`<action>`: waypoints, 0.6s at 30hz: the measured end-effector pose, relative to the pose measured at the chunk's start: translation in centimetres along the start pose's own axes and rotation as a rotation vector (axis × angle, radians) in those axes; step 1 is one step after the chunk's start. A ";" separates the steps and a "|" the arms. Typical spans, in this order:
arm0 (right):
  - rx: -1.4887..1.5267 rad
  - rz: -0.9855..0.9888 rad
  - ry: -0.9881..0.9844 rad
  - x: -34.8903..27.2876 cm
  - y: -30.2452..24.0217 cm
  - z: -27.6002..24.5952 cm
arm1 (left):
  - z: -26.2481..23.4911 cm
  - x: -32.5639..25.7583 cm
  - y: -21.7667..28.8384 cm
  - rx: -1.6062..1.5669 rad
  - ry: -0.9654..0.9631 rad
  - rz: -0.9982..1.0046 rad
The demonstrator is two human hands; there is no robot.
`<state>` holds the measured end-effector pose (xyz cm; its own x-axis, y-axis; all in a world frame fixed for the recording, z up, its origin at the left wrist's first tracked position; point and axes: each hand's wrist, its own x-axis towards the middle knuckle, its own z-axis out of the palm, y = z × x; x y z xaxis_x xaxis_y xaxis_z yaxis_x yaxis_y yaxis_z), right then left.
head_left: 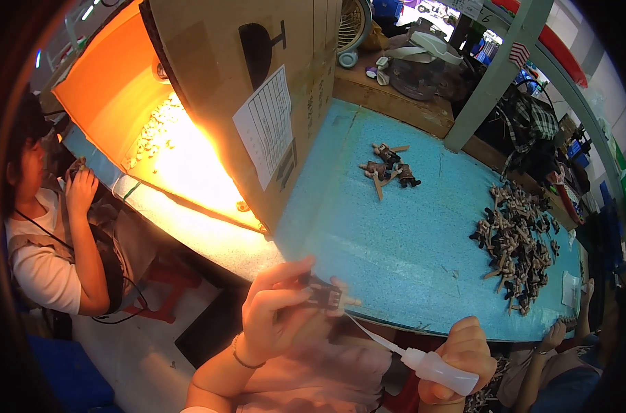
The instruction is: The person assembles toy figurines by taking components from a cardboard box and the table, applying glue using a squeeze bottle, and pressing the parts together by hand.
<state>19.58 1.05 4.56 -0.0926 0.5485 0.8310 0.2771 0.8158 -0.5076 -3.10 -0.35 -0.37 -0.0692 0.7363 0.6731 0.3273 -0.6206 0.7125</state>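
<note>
Pinched between the fingers of my left hand [268, 313] is a small brown toy figure [325, 297], raised in front of the table's near edge. A pale stub sticks out of its right end. My right hand [470, 354] is closed around a translucent white squeeze bottle [440, 372] with a long thin nozzle [375, 337]. The nozzle points up and left, and its tip is at the figure; whether it touches cannot be made out. Several similar figures [389, 168] with pale arms lie farther back on the blue tabletop [368, 241].
A large heap of figures [516, 255] covers the table's right side. On the left stands a cardboard box [299, 103], brightly lit inside, with small pieces [158, 131] in it. A co-worker [45, 255] sits at the left; another person's hand [552, 336] rests at the right edge.
</note>
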 end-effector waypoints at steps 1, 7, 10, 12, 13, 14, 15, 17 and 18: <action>-0.020 0.008 -0.017 0.0 0.0 0.0 | 0.1 0.0 0.0 -0.058 0.009 -0.016; -0.015 0.037 0.037 0.6 -0.4 0.4 | 0.5 0.2 0.1 -0.340 0.041 -0.101; 0.008 0.033 0.064 0.3 -0.1 0.6 | 0.5 0.2 0.4 -0.407 0.021 -0.128; 0.010 0.036 0.034 0.5 -0.2 0.6 | 0.6 0.3 0.6 -0.444 0.022 -0.166; 0.009 0.039 0.005 0.5 -0.3 0.6 | 0.7 0.4 0.7 -0.476 0.041 -0.163; 0.008 0.039 0.005 0.5 -0.3 0.6 | 0.8 0.5 0.7 -0.508 0.059 -0.161; 0.010 0.035 0.003 0.4 -0.2 0.6 | 0.8 0.4 0.7 -0.508 0.059 -0.161; 0.012 0.032 0.002 0.4 -0.2 0.6 | 0.8 0.3 0.7 -0.513 0.051 -0.205; -0.003 0.036 -0.011 0.3 -0.2 0.6 | 0.8 0.1 0.7 -0.512 0.051 -0.205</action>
<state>18.96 1.17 4.80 -0.0928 0.5796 0.8096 0.2837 0.7948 -0.5365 -2.11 -0.44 0.05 -0.1331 0.8496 0.5104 -0.1972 -0.5274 0.8264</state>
